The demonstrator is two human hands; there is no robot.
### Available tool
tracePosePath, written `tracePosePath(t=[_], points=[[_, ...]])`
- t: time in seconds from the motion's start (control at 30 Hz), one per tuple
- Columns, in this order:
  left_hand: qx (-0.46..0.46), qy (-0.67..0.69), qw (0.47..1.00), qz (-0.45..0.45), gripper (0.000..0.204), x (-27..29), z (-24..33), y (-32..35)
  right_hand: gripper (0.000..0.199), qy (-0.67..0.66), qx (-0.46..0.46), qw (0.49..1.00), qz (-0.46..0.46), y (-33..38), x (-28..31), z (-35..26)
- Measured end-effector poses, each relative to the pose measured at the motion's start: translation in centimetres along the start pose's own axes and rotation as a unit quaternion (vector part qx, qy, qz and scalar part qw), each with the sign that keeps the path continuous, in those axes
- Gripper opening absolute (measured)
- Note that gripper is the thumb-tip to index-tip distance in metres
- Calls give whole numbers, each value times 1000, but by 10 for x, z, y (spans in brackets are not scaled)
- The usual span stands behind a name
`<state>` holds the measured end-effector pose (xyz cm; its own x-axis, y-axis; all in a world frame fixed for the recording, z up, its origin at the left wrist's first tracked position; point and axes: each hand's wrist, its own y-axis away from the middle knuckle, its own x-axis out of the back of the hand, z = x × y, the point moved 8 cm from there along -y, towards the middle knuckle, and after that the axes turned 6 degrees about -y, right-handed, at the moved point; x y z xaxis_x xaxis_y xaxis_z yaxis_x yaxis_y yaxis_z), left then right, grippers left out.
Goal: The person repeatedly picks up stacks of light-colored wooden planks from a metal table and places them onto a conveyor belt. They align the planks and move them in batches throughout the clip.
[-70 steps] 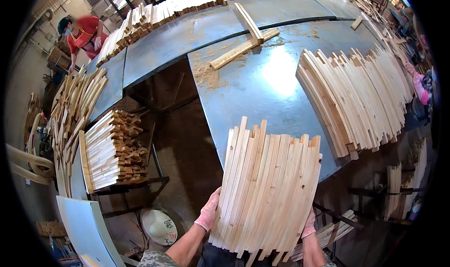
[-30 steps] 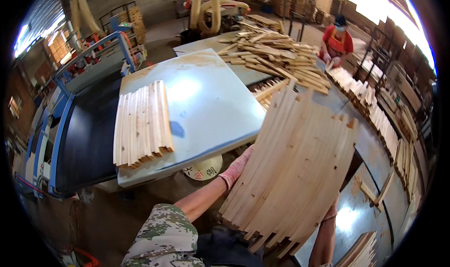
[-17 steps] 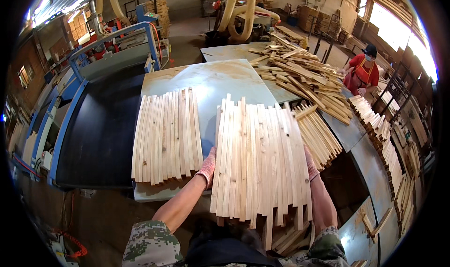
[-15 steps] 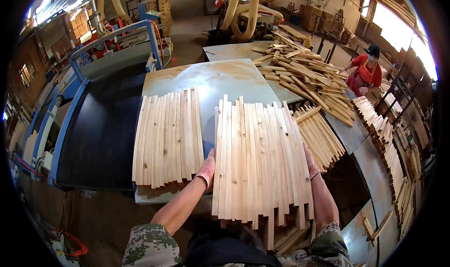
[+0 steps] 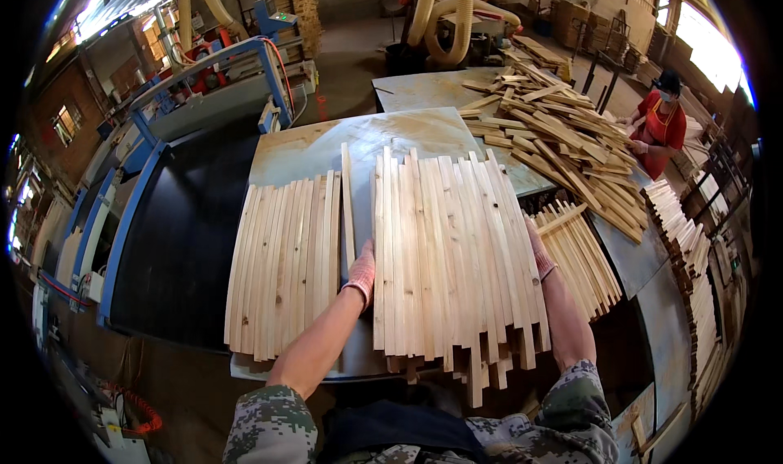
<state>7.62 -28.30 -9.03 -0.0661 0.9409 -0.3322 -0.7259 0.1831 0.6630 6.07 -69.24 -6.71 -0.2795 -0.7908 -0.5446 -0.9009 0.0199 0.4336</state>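
Note:
A broad bundle of pale wooden strips [image 5: 453, 260] lies side by side between my two hands, uneven at both ends, with more strips showing beneath at the near end. My left hand [image 5: 361, 270], in a reddish knit glove, presses its left side. My right hand [image 5: 539, 252], gloved alike, grips the right side; its fingers are partly hidden. To the left, a second row of wooden strips [image 5: 281, 272] lies on the metal table [image 5: 367, 131]. One loose strip [image 5: 348, 199] stands a little apart from that row, just beyond my left hand.
A black conveyor belt [image 5: 183, 244] in a blue frame runs along the left. Beyond the bundle on the right lie a jumbled wood pile [image 5: 571, 138] and another strip stack [image 5: 581, 256]. A co-worker in red [image 5: 659, 130] stands at far right, near a long row of strips [image 5: 693, 276].
The bundle in my hands has moved forward over the table. One strip of the left row now sits apart from it, shifted away from me. The whole view has shifted slightly.

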Motion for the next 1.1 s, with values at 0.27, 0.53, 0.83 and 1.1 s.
tracePosePath(t=[0.27,0.53,0.83,1.1], points=[[-50,-276,951,131,62,40,7,18,86,55,-66,996,21,-17,-4,0],[-317,-553,766,89,67,46,11,3,85,139,17,990,-34,-20,25,-2],[-48,-636,761,119,120,-13,57,82,77,660,141,732,94,62,-47,-61],[-103,-568,812,88,126,-24,58,79,78,678,116,713,136,25,-21,-59]])
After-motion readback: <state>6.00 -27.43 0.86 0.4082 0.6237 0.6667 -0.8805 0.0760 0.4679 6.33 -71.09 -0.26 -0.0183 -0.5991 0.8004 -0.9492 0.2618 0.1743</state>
